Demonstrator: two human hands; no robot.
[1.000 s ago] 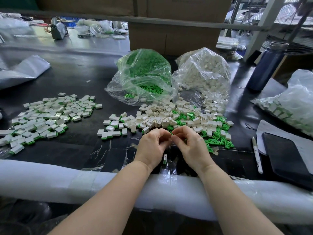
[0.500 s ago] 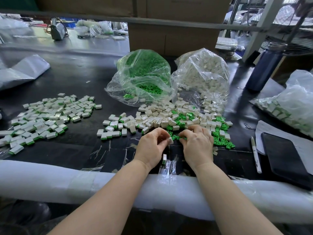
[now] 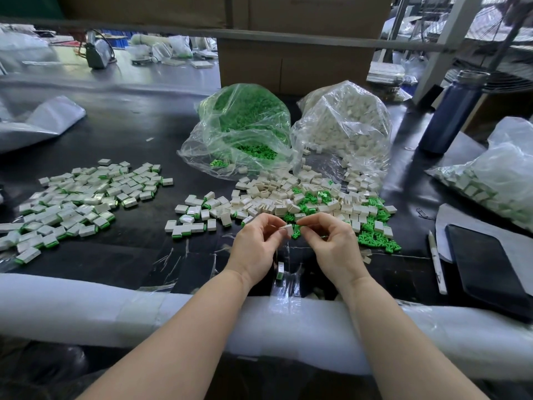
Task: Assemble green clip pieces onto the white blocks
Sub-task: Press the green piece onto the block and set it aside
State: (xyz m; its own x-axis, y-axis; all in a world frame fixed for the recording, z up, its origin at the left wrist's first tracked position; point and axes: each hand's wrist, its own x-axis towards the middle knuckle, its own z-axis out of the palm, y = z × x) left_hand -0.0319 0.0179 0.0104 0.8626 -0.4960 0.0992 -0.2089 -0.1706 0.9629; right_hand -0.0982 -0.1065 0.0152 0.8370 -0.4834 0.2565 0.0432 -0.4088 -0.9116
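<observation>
Head view shows a glossy black bench (image 3: pixel 138 134) in a workshop, brown cardboard boxes (image 3: pixel 291 62) along its far edge; no writing is legible. Near the front edge, the left hand (image 3: pixel 255 246) pinches a small white plastic block (image 3: pixel 288 230) — the right hand (image 3: pixel 331 243) pinches at its other side, fingers curled. Just beyond lies the loose heap of white blocks and green clips (image 3: pixel 311 203).

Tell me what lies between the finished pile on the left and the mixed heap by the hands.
Head view: a bare strip of black table separates the finished pile from the mixed heap.
</observation>
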